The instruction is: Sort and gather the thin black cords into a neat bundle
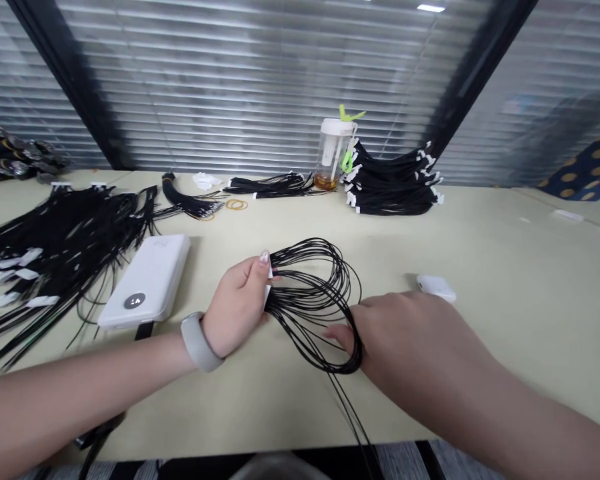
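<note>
The cables [313, 297] look plastic-coated, the power bank [153, 277] smooth hard plastic, the wristband [199, 341] matt, the tabletop [525, 327] smooth and matt.

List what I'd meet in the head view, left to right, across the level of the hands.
Spread-out black cables, white power bank, grey wristband, left hand, looped black cables, right hand.
</note>
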Demonstrator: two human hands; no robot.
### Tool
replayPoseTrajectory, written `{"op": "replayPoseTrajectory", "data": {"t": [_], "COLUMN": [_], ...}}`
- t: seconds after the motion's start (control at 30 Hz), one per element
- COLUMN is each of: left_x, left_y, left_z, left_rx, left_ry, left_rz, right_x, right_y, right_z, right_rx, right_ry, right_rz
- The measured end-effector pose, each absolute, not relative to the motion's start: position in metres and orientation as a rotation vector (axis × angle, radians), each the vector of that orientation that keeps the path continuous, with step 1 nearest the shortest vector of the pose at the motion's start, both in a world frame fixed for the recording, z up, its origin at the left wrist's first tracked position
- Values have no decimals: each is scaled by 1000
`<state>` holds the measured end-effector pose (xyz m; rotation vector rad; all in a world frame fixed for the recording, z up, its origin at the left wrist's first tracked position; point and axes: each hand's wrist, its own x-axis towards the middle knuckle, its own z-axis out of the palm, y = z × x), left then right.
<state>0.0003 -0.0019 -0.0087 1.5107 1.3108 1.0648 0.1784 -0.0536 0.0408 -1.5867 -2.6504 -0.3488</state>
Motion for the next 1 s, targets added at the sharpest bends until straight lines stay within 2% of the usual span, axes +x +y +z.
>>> {"op": "replayPoseTrajectory", "data": {"t": [0.23,0.33,0.53,0.7,0.8,0.9,1.0], "left_x": [2,2,0,0,0,1,1], "left_y": [-5,-6,-4,-2,-1,-1,-1], "left_z": [-5,-5,-7,-9,-8,-5,-4], "left_rx": [1556,1566,1564,1526,1510,1525,1545], "left_ry": [1317,1339,1362,1350,1360,1367,1364], "left_rz": [1073,1074,1046,1033,1032,1043,1050], "right_x": [176,179,182,181,190,205,217], "right_y": [-40,-38,-40,-39,-36,-31,-26], "right_z": [37,38,48,51,53,57,61], "right_rx": [-1516,-1468,-1477,-1557,-1626,-1711,-1579], "right_ry": [-2671,-2602,-2540,-2640,-2632,-2519,-2224], "right_rz": [219,296,139,193,93,-56,-146]}}
